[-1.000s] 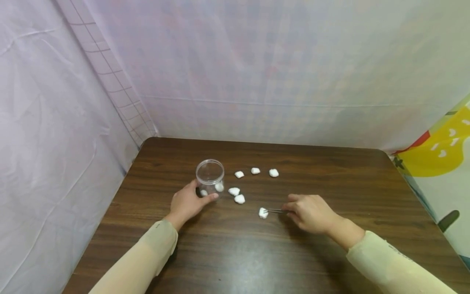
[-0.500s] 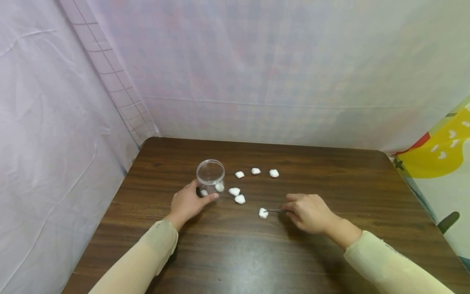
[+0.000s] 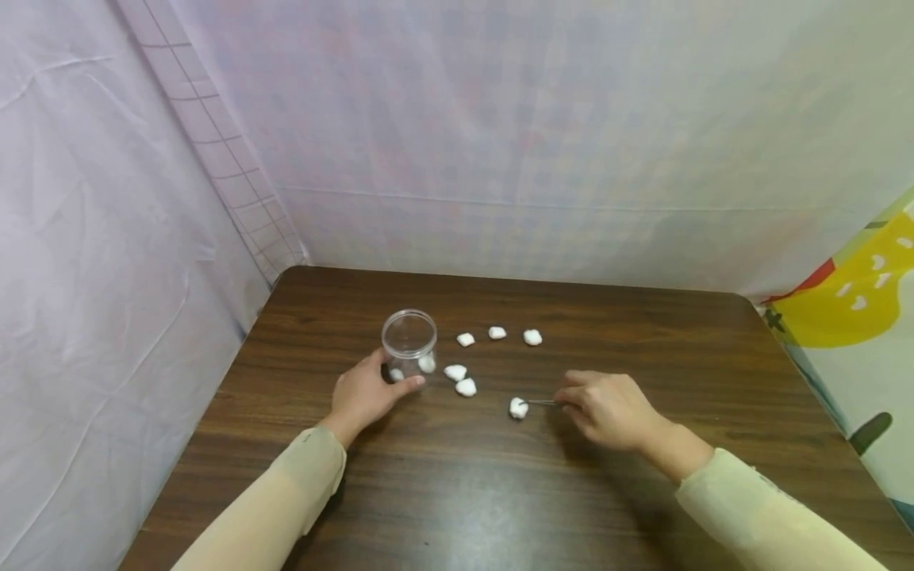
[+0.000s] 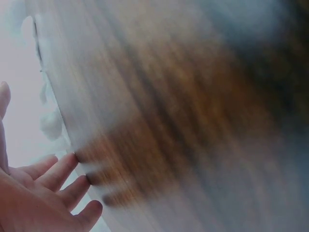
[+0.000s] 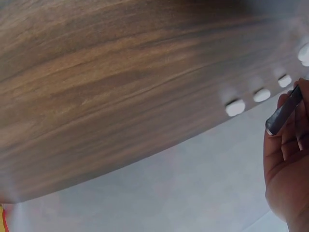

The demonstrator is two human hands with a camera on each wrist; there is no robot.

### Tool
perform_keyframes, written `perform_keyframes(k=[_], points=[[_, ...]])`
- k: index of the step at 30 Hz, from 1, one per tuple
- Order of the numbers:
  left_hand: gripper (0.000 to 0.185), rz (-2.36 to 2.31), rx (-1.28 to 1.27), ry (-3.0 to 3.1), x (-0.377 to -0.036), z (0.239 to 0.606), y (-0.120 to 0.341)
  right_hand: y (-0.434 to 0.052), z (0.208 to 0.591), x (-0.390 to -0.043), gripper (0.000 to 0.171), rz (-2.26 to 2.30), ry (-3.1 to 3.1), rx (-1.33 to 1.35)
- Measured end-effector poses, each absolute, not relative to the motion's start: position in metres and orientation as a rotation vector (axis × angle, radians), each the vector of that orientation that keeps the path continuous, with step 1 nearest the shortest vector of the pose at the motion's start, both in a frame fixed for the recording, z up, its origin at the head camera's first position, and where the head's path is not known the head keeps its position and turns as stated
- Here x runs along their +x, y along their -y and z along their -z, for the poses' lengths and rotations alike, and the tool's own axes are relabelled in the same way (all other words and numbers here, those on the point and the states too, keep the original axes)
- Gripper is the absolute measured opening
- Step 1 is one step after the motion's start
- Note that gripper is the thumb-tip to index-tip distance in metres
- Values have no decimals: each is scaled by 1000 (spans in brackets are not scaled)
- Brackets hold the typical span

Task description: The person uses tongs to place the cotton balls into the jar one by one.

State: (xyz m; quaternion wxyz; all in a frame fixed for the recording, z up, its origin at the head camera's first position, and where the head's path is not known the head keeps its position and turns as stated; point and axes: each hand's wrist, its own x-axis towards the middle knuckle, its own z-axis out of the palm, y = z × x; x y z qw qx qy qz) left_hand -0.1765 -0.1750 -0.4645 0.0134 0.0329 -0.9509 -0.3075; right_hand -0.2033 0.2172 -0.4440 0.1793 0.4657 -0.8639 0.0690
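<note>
My left hand (image 3: pixel 367 394) holds a clear plastic jar (image 3: pixel 409 339) low on its side, thumb in front. The jar has no lid on, and a few white cotton balls (image 3: pixel 426 363) lie inside near its bottom. In the left wrist view, the fingers (image 4: pixel 55 176) are spread near the tabletop. My right hand (image 3: pixel 607 408) pinches metal tweezers (image 3: pixel 544 402), whose tips meet a cotton ball (image 3: pixel 518 408) close over the table. The back end of the tweezers shows dark in the right wrist view.
Two cotton balls (image 3: pixel 460 380) lie touching, just right of the jar. Three more form a loose row behind them, ending with a cotton ball (image 3: pixel 532 337). The brown wooden table (image 3: pixel 457 492) meets a pale hanging cloth (image 3: pixel 500 159) at its back edge.
The tweezers' tips have closed together on the cotton ball, and it has moved slightly right and back with the right hand. The left hand and the jar stay in place.
</note>
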Motion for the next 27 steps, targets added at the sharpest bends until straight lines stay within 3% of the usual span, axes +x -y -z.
perform_keyframes(k=[10, 27], points=[[82, 964, 112, 2950, -177, 466, 177, -209, 425, -218, 12, -204, 2415, 1315], [79, 940, 101, 2917, -184, 468, 165, -148, 351, -256, 12, -233, 2339, 1351]])
